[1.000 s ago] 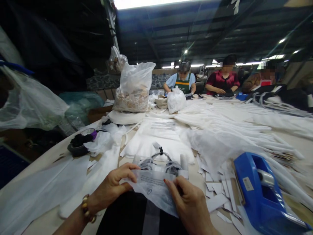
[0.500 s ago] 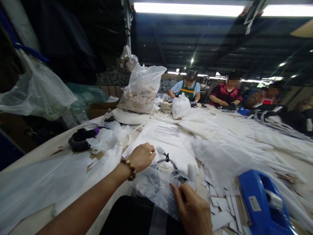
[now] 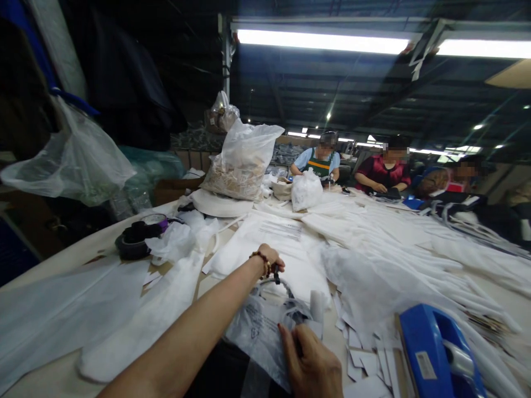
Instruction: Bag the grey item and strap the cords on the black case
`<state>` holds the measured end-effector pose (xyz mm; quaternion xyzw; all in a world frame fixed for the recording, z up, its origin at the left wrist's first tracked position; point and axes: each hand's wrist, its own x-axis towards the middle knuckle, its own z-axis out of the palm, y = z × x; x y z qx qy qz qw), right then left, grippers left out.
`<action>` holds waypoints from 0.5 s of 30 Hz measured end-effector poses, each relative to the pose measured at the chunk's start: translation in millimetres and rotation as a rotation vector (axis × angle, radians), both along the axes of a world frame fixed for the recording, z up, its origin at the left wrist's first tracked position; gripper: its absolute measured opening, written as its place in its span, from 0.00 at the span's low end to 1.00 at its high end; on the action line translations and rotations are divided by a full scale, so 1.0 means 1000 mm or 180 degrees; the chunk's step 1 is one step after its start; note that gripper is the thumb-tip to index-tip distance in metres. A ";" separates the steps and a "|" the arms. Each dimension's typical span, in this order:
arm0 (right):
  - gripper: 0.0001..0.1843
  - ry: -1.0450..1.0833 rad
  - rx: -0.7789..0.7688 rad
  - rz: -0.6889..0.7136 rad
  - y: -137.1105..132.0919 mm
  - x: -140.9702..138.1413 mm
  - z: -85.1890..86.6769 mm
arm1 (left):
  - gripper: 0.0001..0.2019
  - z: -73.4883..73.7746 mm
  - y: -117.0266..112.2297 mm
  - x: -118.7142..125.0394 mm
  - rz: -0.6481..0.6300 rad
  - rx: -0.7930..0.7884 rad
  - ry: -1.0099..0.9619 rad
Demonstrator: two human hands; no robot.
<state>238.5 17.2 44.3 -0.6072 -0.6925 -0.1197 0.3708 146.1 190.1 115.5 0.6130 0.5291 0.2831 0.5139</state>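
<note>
My left hand, a beaded bracelet on its wrist, is stretched out over the white sheeting with its fingers curled together. It is just above a looped grey cord with a black tie on it; whether the fingers hold anything is hidden. My right hand is closed, thumb and fingers pinching the edge of a clear plastic bag with printed text. The bag lies over a black item at the near table edge, and the cord loop sticks out beyond its far side.
At right stands a blue tape dispenser beside scattered white paper strips. Black tape rolls lie at left. Long white foam strips cover the right side. Farther back are a large filled bag and several people at work.
My left hand has moved right and forward, to above the cord's black tie. My right hand keeps its hold on the bag and has shifted slightly left. The whole view has tilted up a little.
</note>
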 end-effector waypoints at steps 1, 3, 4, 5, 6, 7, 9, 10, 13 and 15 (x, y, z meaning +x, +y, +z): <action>0.22 0.0056 -0.0028 0.0003 0.000 0.000 0.001 | 0.10 0.003 -0.002 -0.003 -0.0055 0.0046 -0.0039; 0.21 0.0193 -0.0084 0.0003 -0.001 -0.001 0.001 | 0.10 0.008 -0.015 -0.012 -0.0206 0.0270 -0.0159; 0.21 0.0263 -0.0109 -0.0001 -0.001 0.000 0.002 | 0.13 0.010 -0.025 -0.018 -0.0298 0.0417 -0.0235; 0.21 0.0319 -0.0135 0.0009 -0.001 0.000 0.002 | 0.17 0.011 -0.038 -0.025 -0.0410 0.0559 -0.0288; 0.21 0.0354 -0.0160 0.0038 -0.002 0.001 0.003 | 0.14 0.010 -0.052 -0.032 -0.0534 0.0654 -0.0332; 0.21 0.0375 -0.0182 0.0062 -0.002 0.001 0.003 | 0.12 0.009 -0.066 -0.040 -0.0653 0.0750 -0.0354; 0.21 0.0387 -0.0229 0.0038 -0.002 0.001 0.004 | 0.08 0.001 -0.092 -0.053 -0.0912 0.1124 -0.0330; 0.22 0.0376 -0.0259 -0.0008 -0.001 0.001 0.005 | 0.09 -0.003 -0.101 -0.058 -0.1009 0.1453 -0.0246; 0.23 0.0359 -0.0294 -0.0165 0.001 -0.001 0.006 | 0.11 -0.015 -0.112 -0.066 -0.0856 0.1938 -0.0131; 0.24 0.0384 -0.0296 -0.0196 0.002 -0.002 0.006 | 0.08 -0.018 -0.106 -0.066 -0.0422 0.1633 -0.0272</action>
